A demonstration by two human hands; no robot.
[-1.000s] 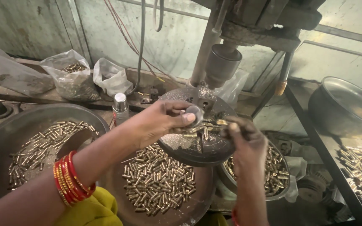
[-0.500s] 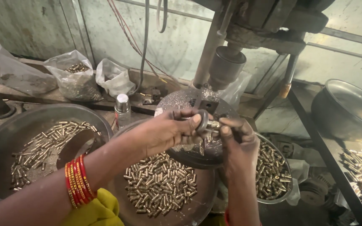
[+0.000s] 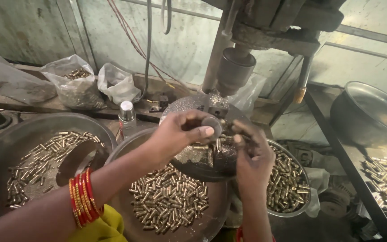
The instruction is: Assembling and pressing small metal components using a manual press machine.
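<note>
Both hands lifted off round plate [image 3: 189, 157]; left hand [image 3: 180, 134] pinches disc [image 3: 212, 126] edge-up.

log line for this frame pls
left hand: pinching small round metal piece | right hand: fingers at drill-press table | brass pieces in pan below

I see my left hand [image 3: 180, 134] pinching a small round disc [image 3: 212, 127] at centre frame, my right hand [image 3: 251, 154] just beside it.
</note>
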